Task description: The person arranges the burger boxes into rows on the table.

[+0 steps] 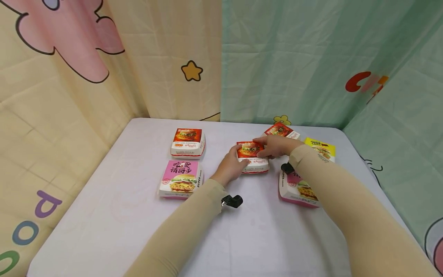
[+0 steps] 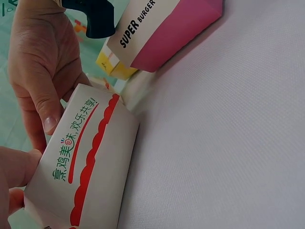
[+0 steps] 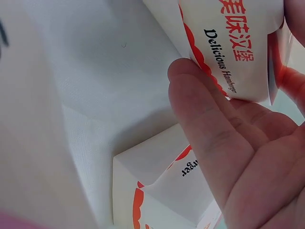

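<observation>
Both hands are on a red-and-white burger box in the middle of the table. The left hand holds its left side, thumb toward the front and fingers toward the back corner. From the right, the right hand grips the back right part of the box. In the left wrist view, green writing and a red wavy band run along the side of the box. The right wrist view has the fingers against the box's side, where a narrow gap shows at a corner.
Left stand another red-and-white box and a pink burger box. Right of the hands are a tilted red-and-white box, a yellow box and a pink box, partly behind the right sleeve. Curtains border the white table.
</observation>
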`<state>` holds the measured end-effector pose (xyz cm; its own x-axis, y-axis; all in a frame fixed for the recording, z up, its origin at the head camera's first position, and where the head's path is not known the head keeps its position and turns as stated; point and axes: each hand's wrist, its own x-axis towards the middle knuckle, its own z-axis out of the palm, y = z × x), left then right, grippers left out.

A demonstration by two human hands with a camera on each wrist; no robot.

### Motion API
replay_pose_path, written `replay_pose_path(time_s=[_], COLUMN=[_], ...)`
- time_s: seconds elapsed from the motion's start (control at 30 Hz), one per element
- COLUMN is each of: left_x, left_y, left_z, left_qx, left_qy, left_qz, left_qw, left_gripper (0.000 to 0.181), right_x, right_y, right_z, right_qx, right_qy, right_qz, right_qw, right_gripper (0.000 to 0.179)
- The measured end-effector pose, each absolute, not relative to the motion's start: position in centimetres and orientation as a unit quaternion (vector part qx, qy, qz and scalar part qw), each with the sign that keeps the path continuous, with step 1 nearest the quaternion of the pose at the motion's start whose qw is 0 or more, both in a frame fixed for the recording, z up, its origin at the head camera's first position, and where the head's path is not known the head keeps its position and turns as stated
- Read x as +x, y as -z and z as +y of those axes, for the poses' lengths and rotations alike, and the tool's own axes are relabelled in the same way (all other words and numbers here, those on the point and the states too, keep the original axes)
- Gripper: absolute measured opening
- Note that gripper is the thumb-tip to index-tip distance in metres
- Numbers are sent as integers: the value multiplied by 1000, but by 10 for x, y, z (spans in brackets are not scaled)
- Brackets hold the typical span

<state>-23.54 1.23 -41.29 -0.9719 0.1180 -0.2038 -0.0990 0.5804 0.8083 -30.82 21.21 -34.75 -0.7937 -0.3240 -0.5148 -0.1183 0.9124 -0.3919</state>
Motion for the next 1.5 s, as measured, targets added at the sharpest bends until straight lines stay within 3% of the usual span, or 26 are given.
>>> replay_pose_path(time_s=[1.0, 1.37, 1.5], left_x=[-236, -240, -240], left_y=[402, 399, 400], left_z=[14, 7, 4], left_qx=[-3, -49, -62], left_qy=[-439, -477, -490], left_qz=[891, 873, 867], left_qw=[113, 89, 63], left_gripper=[70, 65, 61], right_x=[-304, -302, -299], right_y=[345, 347, 346], right_z=[206, 190, 187], right_qx=[-124, -156, -147], right_qy=[181, 138, 147], right_qz=[932, 954, 951], right_qw=[288, 216, 227], right_gripper=[78, 79, 91])
